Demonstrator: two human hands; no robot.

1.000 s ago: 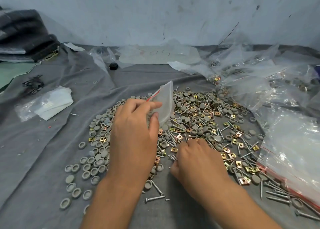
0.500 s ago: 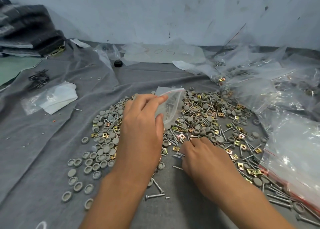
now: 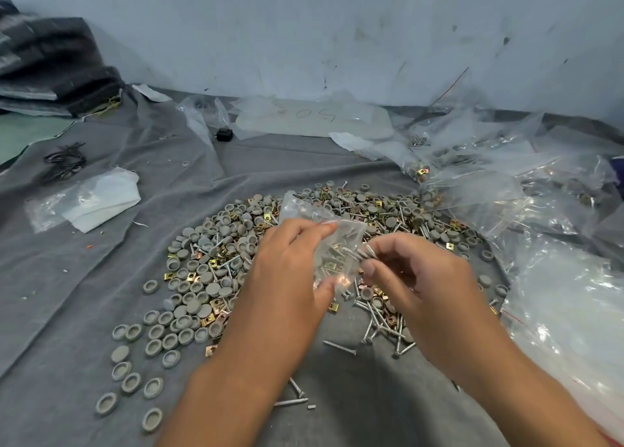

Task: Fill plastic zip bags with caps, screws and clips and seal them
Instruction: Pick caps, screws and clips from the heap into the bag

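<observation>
The left hand (image 3: 287, 271) is pinching the small zip bag (image 3: 332, 244) at its red-striped mouth, holding it above the parts pile (image 3: 216, 264) on the tabletop (image 3: 84, 294). The right hand (image 3: 415, 278), just beside the bag, is gripping a bundle of screws (image 3: 363, 253) at its opening. The bag film is probably light, limp and slippery, so gripping near the stiffer zip edge is likely giving the best control; the screw points may snag it.

Cloth (image 3: 101, 311): grey, matt, felt-like weave. Caps (image 3: 189, 306): matt grey, probably plastic. Screws (image 3: 339, 347): bright silvery metal. Clips (image 3: 211, 348): glossy brass-coloured metal. Bag (image 3: 332, 244): clear, glossy, crinkled plastic film. Wall (image 3: 337, 31): pale, matt, scuffed.
</observation>
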